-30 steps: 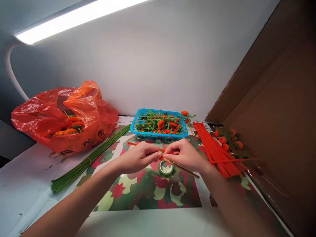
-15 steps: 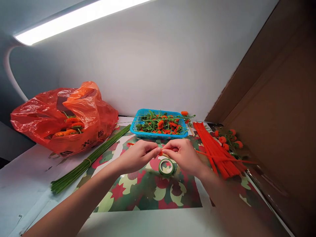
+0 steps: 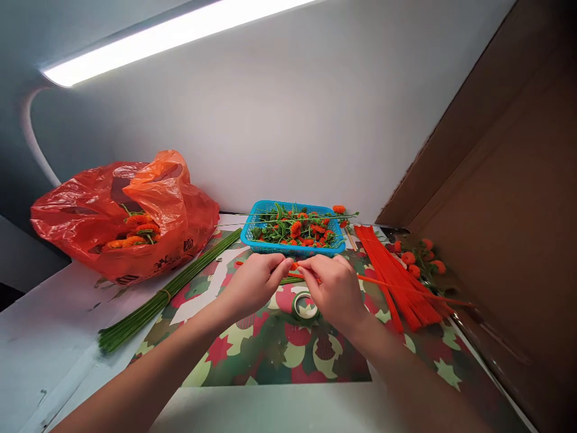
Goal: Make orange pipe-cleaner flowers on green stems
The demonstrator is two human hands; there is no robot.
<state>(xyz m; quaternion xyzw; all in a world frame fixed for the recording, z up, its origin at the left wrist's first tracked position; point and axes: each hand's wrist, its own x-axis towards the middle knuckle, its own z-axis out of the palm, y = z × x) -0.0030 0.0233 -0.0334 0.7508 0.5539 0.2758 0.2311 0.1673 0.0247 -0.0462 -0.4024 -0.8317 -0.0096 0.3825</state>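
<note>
Between my two hands is a small orange pipe-cleaner piece, pinched from both sides. My left hand has thumb and forefinger closed on its left end. My right hand pinches it from the right, and an orange strand runs out past that hand over the red-orange bundle. Just below the fingers, a roll of green tape lies on the patterned mat, partly behind my right hand. Behind my hands sits a blue basket of orange flowers with green stems.
At left are a red plastic bag holding orange flowers and a tied bundle of green stems. Red-orange pipe cleaners fan out at right, beside more orange flowers near a cardboard wall. A lamp hangs above.
The view has shifted slightly, moving the surroundings a little to the right. The fingers of my right hand have changed their grip on the orange piece, and green stems now show beneath the hands.
</note>
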